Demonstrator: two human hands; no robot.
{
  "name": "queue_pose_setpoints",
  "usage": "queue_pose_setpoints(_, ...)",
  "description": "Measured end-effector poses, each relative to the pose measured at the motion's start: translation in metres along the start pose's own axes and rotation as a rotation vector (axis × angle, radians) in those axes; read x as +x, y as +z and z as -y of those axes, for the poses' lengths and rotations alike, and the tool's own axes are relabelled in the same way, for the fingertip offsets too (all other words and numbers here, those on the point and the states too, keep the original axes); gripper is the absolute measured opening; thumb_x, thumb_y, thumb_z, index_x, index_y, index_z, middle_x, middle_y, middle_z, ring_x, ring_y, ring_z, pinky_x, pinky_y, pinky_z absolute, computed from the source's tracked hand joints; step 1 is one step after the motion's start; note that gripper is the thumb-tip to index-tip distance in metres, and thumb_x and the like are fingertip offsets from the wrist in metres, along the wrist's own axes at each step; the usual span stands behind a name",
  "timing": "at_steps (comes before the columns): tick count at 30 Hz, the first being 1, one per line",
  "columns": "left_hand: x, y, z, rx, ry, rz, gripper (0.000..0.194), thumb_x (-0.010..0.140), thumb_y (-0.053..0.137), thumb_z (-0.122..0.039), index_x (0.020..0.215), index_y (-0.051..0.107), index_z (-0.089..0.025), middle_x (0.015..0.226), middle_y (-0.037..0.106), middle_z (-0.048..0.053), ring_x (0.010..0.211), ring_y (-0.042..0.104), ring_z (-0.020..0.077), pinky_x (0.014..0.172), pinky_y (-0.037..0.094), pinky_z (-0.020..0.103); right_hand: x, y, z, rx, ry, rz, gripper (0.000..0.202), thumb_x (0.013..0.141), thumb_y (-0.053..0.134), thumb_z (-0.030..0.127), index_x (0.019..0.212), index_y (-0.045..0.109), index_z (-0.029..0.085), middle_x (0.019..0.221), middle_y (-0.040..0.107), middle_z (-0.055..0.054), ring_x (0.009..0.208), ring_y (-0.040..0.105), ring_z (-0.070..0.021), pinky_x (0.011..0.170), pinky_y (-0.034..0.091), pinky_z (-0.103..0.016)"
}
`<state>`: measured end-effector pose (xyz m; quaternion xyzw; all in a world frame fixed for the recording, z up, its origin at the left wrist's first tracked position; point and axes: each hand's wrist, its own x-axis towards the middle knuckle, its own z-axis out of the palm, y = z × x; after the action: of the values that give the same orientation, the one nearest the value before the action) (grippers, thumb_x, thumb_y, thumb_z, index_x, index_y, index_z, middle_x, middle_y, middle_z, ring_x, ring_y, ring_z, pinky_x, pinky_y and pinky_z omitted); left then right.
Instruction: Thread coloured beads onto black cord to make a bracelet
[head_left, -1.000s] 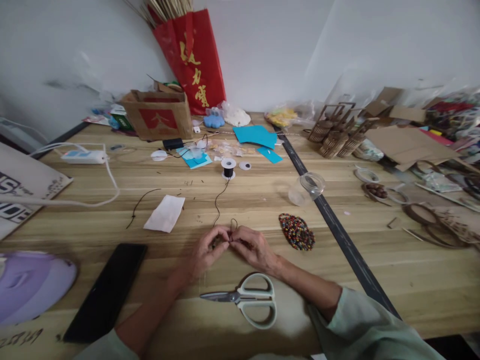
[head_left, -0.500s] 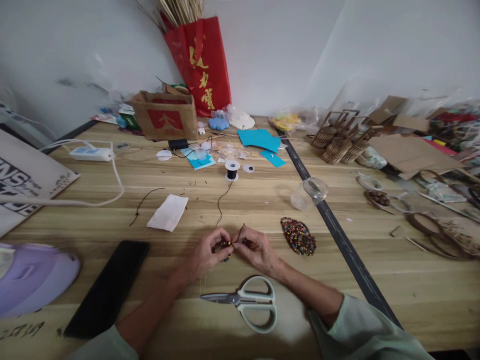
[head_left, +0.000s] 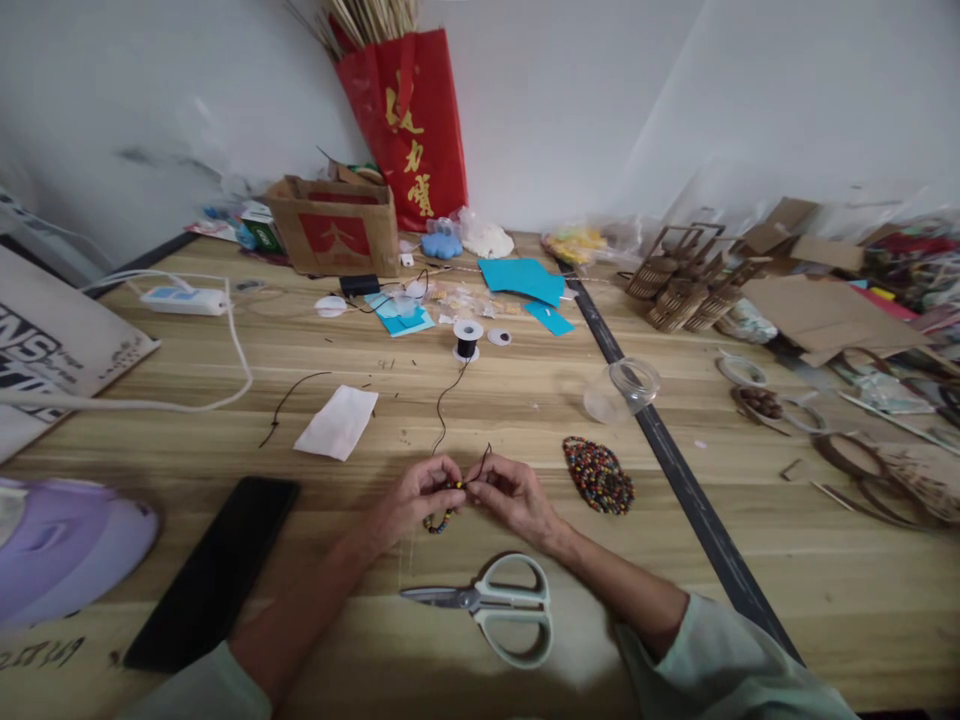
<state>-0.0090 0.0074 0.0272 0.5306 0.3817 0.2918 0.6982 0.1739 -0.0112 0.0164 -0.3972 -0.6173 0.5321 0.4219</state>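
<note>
Head view: curved, multicoloured bead strand [head_left: 436,529] in the left hand [head_left: 420,493].

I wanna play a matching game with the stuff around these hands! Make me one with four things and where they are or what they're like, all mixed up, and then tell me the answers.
Things
1. Scissors
2. White spool
3. Big bunch of beads
4. Small string of beads

Places and looks
A. Lying to the right of the right hand
B. Held in the left hand
C. Lying nearer the person than both hands
D. Wound with black cord

Right pairs: 1-C, 2-D, 3-A, 4-B
</note>
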Motion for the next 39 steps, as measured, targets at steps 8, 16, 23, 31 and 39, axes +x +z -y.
queue_pose_setpoints(8, 0.001, -0.004, 0.002, -0.003, 0.002, 0.02, 0.031, 0.067, 0.075, -0.037, 0.081, 0.056, -0.016, 0.066, 0.06, -0.001, 0.06, 0.056, 0.011, 0.059, 0.041, 0.023, 0.002, -0.003, 0.007, 0.052, 0.02, 0.052, 0.033, 0.083, 0.063, 0.047, 0.083, 0.063, 0.014, 0.066, 0.057, 0.0, 0.057, 0.046, -0.0091, 0.052, 0.037, -0.021)
queue_pose_setpoints(16, 0.002, -0.008, 0.011, -0.023, -0.024, 0.079, 0.024, 0.071, 0.07, -0.033, 0.079, 0.056, -0.016, 0.062, 0.059, -0.002, 0.056, 0.054, 0.01, 0.054, 0.038, 0.02, 0.003, -0.006, 0.003, -0.049, -0.017, 0.08, 0.036, 0.083, 0.061, 0.049, 0.078, 0.063, 0.014, 0.064, 0.054, 0.001, 0.058, 0.044, -0.0095, 0.055, 0.035, -0.022)
queue_pose_setpoints(23, 0.003, -0.006, 0.013, -0.081, -0.03, 0.072, 0.022, 0.068, 0.071, -0.03, 0.074, 0.055, -0.016, 0.059, 0.06, -0.002, 0.053, 0.054, 0.0095, 0.052, 0.038, 0.02, 0.002, -0.008, 0.003, -0.135, -0.056, 0.103, 0.036, 0.086, 0.058, 0.048, 0.078, 0.064, 0.013, 0.066, 0.054, 0.0, 0.06, 0.043, -0.0101, 0.056, 0.034, -0.022)
queue_pose_setpoints(31, 0.002, -0.005, 0.011, -0.105, -0.05, 0.044, 0.022, 0.065, 0.073, -0.027, 0.073, 0.056, -0.015, 0.063, 0.062, 0.0, 0.057, 0.058, 0.0111, 0.054, 0.042, 0.021, 0.002, -0.009, 0.005, -0.207, -0.091, 0.134, 0.034, 0.088, 0.057, 0.045, 0.077, 0.063, 0.014, 0.065, 0.053, 0.0, 0.059, 0.041, -0.0096, 0.054, 0.032, -0.021)
queue_pose_setpoints(39, 0.003, -0.005, 0.01, -0.117, -0.079, 0.05, 0.022, 0.058, 0.076, -0.023, 0.067, 0.058, -0.015, 0.06, 0.059, -0.002, 0.053, 0.055, 0.0091, 0.051, 0.042, 0.019, 0.001, -0.01, 0.007, -0.22, -0.073, 0.169, 0.032, 0.089, 0.056, 0.043, 0.076, 0.062, 0.014, 0.069, 0.055, -0.001, 0.062, 0.043, -0.0101, 0.055, 0.033, -0.021)
